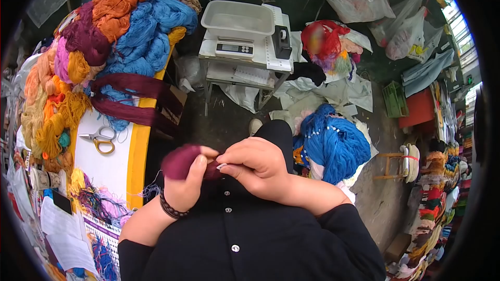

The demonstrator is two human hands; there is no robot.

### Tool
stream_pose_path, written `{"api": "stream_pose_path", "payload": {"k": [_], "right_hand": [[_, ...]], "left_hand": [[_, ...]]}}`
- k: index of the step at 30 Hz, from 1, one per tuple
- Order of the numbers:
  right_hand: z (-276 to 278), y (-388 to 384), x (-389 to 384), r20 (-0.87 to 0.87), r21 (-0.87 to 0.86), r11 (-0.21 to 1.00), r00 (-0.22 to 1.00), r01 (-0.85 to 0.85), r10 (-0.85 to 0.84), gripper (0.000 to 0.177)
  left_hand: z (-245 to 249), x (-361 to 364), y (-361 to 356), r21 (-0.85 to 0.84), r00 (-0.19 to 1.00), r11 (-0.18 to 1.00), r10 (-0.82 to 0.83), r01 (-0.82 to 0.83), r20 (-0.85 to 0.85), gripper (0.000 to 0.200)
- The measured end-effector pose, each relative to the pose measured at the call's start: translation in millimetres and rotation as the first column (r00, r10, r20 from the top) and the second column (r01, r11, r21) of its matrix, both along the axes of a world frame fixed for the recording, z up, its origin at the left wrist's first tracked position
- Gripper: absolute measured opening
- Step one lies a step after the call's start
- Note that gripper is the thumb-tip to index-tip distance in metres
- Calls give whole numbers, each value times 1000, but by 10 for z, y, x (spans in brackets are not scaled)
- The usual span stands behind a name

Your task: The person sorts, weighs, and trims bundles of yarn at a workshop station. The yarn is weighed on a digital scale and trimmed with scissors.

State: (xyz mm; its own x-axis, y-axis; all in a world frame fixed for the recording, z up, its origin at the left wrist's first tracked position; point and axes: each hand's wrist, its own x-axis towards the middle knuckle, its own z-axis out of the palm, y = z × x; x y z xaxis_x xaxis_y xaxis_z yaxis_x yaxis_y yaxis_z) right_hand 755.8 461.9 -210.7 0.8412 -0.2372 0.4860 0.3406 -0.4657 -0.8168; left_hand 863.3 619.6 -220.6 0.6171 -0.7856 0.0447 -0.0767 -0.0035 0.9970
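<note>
In front of my chest, my left hand (185,186) is closed around a bundle of maroon yarn (178,162), which looks blurred at its outer end. My right hand (259,165) meets it at the other end, with thumb and forefinger pinching a small white strip (221,166) against the yarn. A longer maroon skein (122,112) lies over the edge of the table to my left. Scissors (101,140) with yellowish handles rest on the white tabletop (100,169) near that skein.
Blue, orange and mixed yarn (140,36) is heaped on the left table. Ahead stands a small table with a digital scale (234,49), a plastic tub (238,20) and a black device (282,42). A blue yarn pile (336,143) sits on my right, near a wooden stool (391,165).
</note>
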Motion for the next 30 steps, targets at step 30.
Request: {"api": "stream_pose_path", "payload": {"k": [30], "right_hand": [[-269,-57,5,-377,357,933,921,43,102,16]], "left_hand": [[-205,74,-99,2,985,999,-43,44,-169,9]]}}
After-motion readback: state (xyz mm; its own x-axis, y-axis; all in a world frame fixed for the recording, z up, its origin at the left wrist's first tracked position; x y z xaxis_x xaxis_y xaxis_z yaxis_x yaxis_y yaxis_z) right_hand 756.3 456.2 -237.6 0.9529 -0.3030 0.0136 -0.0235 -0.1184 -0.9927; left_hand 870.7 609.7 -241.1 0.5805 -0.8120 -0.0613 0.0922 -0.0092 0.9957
